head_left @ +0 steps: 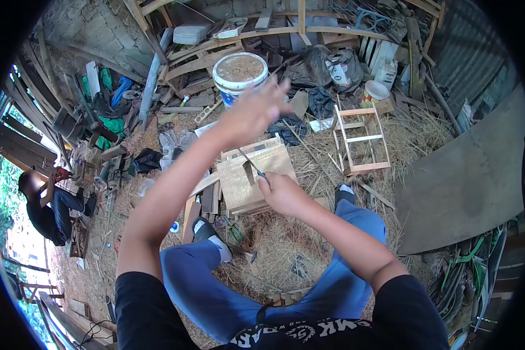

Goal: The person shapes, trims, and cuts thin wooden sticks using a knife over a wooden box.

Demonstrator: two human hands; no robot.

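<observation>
My right hand (283, 195) is closed around the dark handle of a tool with a long thin metal blade (246, 156); I cannot make out its exact kind. The blade slants over the top of a small wooden stool (230, 189), beside a dark slot (249, 173) cut in that top. My left hand (255, 114) is raised above the stool's far edge, blurred by motion, with its fingers stretched out and nothing visible in them. Behind that hand, a white bucket (223, 81) filled with brownish material is partly covered.
A bare wooden frame (363, 139) stands right of the stool on the straw-covered ground. A large flat board (466, 175) leans at the right. Wood scraps (213, 198) lie left of the stool. Another person (46, 204) sits at the far left, handling a red object.
</observation>
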